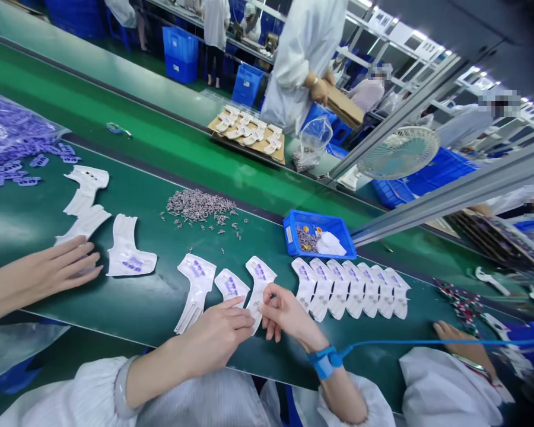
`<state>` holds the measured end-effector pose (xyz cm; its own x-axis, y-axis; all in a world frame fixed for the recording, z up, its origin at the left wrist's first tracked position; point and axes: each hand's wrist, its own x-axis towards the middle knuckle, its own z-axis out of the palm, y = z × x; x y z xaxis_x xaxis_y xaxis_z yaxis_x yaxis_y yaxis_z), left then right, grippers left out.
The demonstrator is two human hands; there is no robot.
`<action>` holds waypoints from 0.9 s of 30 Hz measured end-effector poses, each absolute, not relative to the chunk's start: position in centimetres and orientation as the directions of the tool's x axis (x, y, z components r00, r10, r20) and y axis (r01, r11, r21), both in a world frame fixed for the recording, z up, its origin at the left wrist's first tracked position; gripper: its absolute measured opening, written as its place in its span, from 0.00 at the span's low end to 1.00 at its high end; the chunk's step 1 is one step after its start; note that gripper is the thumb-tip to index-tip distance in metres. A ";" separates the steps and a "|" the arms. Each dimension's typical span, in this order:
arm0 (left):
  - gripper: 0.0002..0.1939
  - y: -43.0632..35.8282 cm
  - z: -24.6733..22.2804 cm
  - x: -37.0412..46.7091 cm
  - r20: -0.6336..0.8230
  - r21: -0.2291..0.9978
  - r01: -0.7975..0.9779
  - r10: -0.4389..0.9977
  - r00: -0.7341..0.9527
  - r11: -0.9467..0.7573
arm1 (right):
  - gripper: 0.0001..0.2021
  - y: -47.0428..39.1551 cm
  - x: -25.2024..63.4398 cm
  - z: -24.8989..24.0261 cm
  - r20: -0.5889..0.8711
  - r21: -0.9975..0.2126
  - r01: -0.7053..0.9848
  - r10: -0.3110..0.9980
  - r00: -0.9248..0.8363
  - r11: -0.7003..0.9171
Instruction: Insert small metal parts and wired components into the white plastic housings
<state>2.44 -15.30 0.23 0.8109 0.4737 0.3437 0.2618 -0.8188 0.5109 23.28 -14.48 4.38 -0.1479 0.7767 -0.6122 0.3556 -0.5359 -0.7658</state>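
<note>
I've my right hand narrowed, left hand unreadable, at a curved white plastic piece, near the blue plastic tray holding small grey parts.

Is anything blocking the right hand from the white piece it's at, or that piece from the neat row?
Nothing visible separates the right hand from the white piece; its fingertips are right at it. Between that piece and the row of white pieces, only the right hand itself juts into the gap.
</note>
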 end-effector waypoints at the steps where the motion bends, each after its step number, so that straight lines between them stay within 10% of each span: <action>1: 0.13 -15.3 0.4 2.4 0.346 0.515 0.257 0.472 0.811 -0.818 | 0.12 -14.5 23.3 4.7 -0.602 -0.760 0.399 0.786 -0.138 -0.512; 6: 0.13 -13.0 2.9 0.2 0.362 0.541 0.342 0.580 0.730 -0.768 | 0.04 -11.9 22.0 6.8 -0.244 -0.804 0.589 0.947 -0.207 -0.079; 10: 0.11 -7.6 4.8 -4.2 0.198 0.506 0.717 0.874 0.444 -0.479 | 0.04 -7.1 18.0 6.7 -0.007 -0.599 0.756 0.942 -0.335 0.264; 16: 0.07 -1.8 4.5 -7.3 -0.056 0.396 0.873 0.942 0.332 -0.284 | 0.04 -3.3 13.5 4.8 -0.160 -0.232 0.930 0.931 -0.327 0.286; 27: 0.06 -0.9 5.5 -5.7 -0.180 0.259 0.906 0.905 0.385 -0.334 | 0.10 -2.9 13.7 5.7 -0.275 -0.136 0.940 0.900 -0.339 0.312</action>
<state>-5.72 -0.93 5.48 0.3851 0.9052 -0.1800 0.9063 -0.3340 0.2589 13.70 -2.88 5.71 -0.3387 0.8999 -0.2748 0.9402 0.3124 -0.1356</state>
